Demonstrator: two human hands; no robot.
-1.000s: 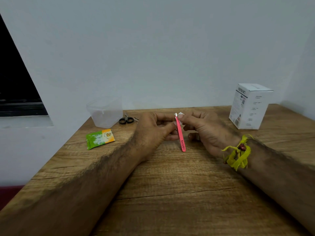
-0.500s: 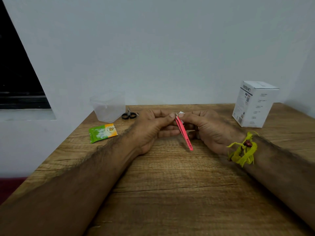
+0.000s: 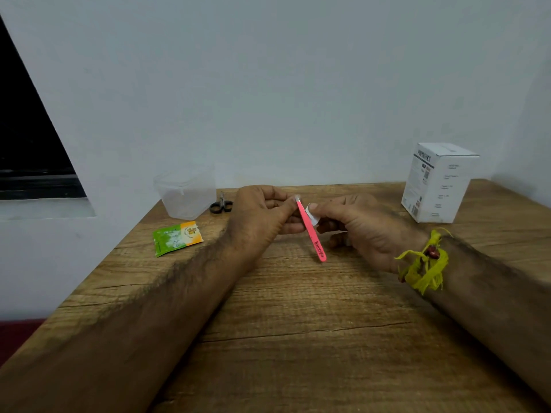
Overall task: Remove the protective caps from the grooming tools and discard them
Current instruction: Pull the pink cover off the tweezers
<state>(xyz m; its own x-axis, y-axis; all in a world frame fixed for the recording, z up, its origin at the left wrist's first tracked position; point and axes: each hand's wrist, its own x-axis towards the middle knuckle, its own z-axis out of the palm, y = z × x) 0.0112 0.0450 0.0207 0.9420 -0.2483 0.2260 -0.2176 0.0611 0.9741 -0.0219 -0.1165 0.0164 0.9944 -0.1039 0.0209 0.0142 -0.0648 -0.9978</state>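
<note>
— Where are the pink tweezers (image 3: 311, 230)?
— Above the table (image 3: 298, 338), right of the small scissors (image 3: 221, 204). The left hand (image 3: 262, 217) pinches them near the metal tip, thumb and fingers (image 3: 293, 228) pressed on the shaft; the pink end slants down towards the wood.

— And the cap?
— The white cap (image 3: 314, 217) is just right of the tweezers, off the tip, pinched in the right hand (image 3: 362, 228), whose fingers are curled.

— Anything else near the scissors?
— A clear plastic container (image 3: 186, 192) to their left, a green sachet (image 3: 176, 237) nearer the person, a white box (image 3: 438, 181) far right.
</note>
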